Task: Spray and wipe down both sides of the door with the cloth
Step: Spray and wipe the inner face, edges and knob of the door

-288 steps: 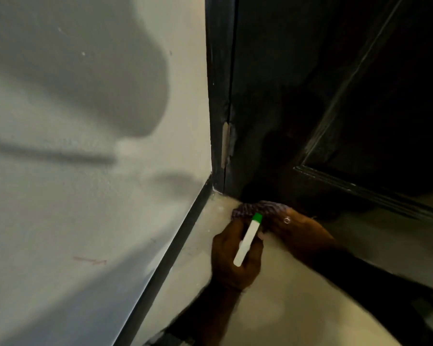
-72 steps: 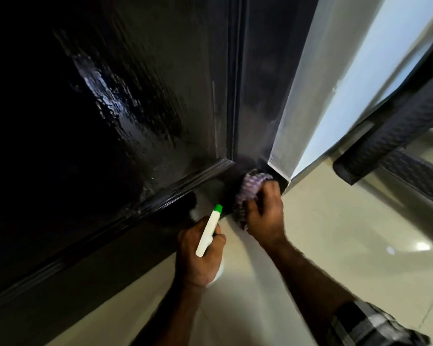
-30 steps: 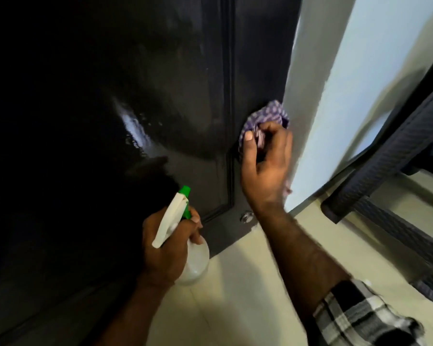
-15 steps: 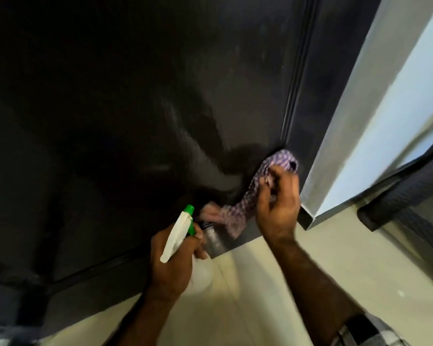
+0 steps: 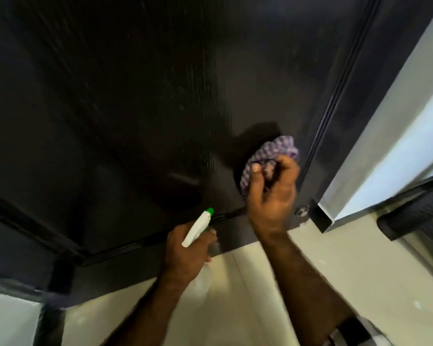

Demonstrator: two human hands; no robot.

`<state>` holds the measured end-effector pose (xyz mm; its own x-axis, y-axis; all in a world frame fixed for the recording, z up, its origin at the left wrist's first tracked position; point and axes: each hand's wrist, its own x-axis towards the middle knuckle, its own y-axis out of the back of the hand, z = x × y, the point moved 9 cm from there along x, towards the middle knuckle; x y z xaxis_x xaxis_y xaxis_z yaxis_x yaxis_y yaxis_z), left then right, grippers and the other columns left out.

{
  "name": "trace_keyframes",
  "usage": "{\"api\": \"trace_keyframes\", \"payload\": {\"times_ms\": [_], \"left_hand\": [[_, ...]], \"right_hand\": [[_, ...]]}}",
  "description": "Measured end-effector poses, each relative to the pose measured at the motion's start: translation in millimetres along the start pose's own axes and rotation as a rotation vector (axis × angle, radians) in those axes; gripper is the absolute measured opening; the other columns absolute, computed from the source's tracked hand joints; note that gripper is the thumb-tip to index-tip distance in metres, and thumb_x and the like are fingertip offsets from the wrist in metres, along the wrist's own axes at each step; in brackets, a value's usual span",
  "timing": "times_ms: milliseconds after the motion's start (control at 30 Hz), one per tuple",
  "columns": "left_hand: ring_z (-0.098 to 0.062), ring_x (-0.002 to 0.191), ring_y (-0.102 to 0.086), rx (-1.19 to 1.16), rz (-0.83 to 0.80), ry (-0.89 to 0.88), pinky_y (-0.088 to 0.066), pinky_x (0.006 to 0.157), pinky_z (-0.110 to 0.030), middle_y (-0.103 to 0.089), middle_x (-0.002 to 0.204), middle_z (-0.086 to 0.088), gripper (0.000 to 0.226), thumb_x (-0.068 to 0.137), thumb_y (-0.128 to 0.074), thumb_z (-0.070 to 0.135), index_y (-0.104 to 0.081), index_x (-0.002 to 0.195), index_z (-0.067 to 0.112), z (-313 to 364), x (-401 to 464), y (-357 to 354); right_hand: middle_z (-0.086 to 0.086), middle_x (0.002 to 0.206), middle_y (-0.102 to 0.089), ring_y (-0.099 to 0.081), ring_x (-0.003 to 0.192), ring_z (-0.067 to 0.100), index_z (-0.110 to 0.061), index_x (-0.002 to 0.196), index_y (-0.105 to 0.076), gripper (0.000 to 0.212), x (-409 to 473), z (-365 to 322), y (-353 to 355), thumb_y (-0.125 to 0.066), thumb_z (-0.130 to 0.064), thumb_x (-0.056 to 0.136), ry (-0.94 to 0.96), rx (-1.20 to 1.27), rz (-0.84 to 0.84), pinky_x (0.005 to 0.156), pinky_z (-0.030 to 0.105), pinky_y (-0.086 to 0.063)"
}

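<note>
The left hand still grips the spray bottle low by the door. The right hand, clutching the bunched cloth, has shifted left from the door's edge onto the panel, pale floor open below, wall at right.

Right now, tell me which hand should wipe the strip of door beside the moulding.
Right. The right hand already grips the cloth against the door, just beside the moulding. The left hand sits lower, occupied holding the spray bottle.
</note>
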<state>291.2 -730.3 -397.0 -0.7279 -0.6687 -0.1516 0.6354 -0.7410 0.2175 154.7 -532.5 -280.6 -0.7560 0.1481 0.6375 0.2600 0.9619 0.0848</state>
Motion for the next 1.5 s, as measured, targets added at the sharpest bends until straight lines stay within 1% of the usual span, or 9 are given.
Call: {"api": "trace_keyframes", "payload": {"times_ms": [267,433,567,733,967,1067,1167,1367,1500], "left_hand": [[-0.023,0.044,-0.057,-0.066,-0.004,-0.031,-0.049,0.047,-0.032,-0.071,0.073,-0.024,0.014,0.084,-0.075,0.01,-0.071,0.088,-0.003,13,-14,13],[-0.027,0.048,-0.057,-0.056,0.049,-0.025,-0.052,0.053,-0.04,-0.071,0.073,-0.023,0.022,0.082,-0.078,0.02,-0.071,0.086,-0.001,0,-6,27],[-0.028,0.054,-0.062,-0.05,0.069,-0.004,-0.058,0.057,-0.04,-0.07,0.073,-0.022,0.021,0.089,-0.078,0.011,-0.07,0.101,-0.003,-8,-5,34],[-0.026,0.049,-0.057,-0.062,0.047,-0.092,-0.052,0.051,-0.036,-0.065,0.067,-0.028,0.01,0.092,-0.073,-0.001,-0.072,0.082,-0.002,4,-5,41],[-0.027,0.055,-0.061,-0.088,0.033,-0.057,-0.054,0.057,-0.038,-0.069,0.074,-0.024,0.011,0.089,-0.076,0.009,-0.072,0.09,-0.001,-2,2,26],[-0.028,0.054,-0.06,-0.074,-0.028,-0.081,-0.051,0.053,-0.035,-0.069,0.072,-0.022,0.009,0.091,-0.072,0.003,-0.071,0.09,-0.005,14,1,-3],[-0.023,0.051,-0.059,-0.123,-0.086,-0.106,-0.05,0.05,-0.029,-0.069,0.071,-0.022,0.014,0.084,-0.071,0.011,-0.07,0.083,-0.003,42,0,-31],[-0.018,0.048,-0.06,-0.085,-0.162,-0.229,-0.058,0.054,-0.035,-0.072,0.07,-0.012,0.018,0.095,-0.068,-0.001,-0.071,0.078,0.005,101,0,-67],[-0.019,0.046,-0.059,-0.081,-0.189,-0.26,-0.059,0.054,-0.037,-0.071,0.07,-0.015,0.013,0.081,-0.066,0.019,-0.071,0.072,0.011,115,-2,-81]], "right_hand": [[0.014,0.112,-0.063,-0.066,0.106,0.034,-0.002,0.129,-0.047,0.028,-109,112,-31,-0.057,-0.021,0.11,-0.85,0.031,-0.035,0.083,0.026,-0.045],[0.003,0.118,-0.059,-0.06,0.106,0.016,-0.015,0.125,-0.053,0.021,-88,53,-29,-0.063,-0.017,0.107,-0.428,0.023,0.028,0.099,0.024,-0.051],[0.01,0.119,-0.064,-0.065,0.113,0.037,-0.015,0.124,-0.044,0.024,-140,83,-50,-0.055,-0.03,0.108,-0.674,0.122,-0.05,0.096,0.032,-0.052],[0.008,0.126,-0.066,-0.067,0.114,0.028,-0.012,0.134,-0.055,0.029,-167,43,-75,-0.052,-0.027,0.109,-0.29,0.14,-0.452,0.099,0.05,-0.057],[-0.012,0.094,-0.052,-0.054,0.085,-0.009,-0.014,0.112,-0.043,0.009,-86,79,-22,-0.049,-0.01,0.106,-0.44,0.047,0.023,0.082,0.009,-0.044],[0.002,0.109,-0.064,-0.065,0.098,0.012,-0.01,0.128,-0.048,0.023,-102,101,-21,-0.055,-0.015,0.107,-0.421,-0.006,-0.255,0.088,0.03,-0.053],[0.018,0.115,-0.07,-0.069,0.106,0.04,-0.004,0.131,-0.057,0.044,-49,132,27,-0.051,-0.031,0.096,-0.614,-0.093,0.005,0.094,0.037,-0.053],[0.021,0.128,-0.06,-0.058,0.117,0.024,-0.004,0.141,-0.062,0.044,113,8,53,-0.06,-0.005,0.097,0.128,-0.18,0.065,0.103,0.021,-0.044],[0.023,0.13,-0.057,-0.058,0.115,0.036,-0.007,0.139,-0.063,0.04,94,52,47,-0.061,-0.012,0.1,0.175,-0.311,-0.097,0.095,0.035,-0.05]]}}
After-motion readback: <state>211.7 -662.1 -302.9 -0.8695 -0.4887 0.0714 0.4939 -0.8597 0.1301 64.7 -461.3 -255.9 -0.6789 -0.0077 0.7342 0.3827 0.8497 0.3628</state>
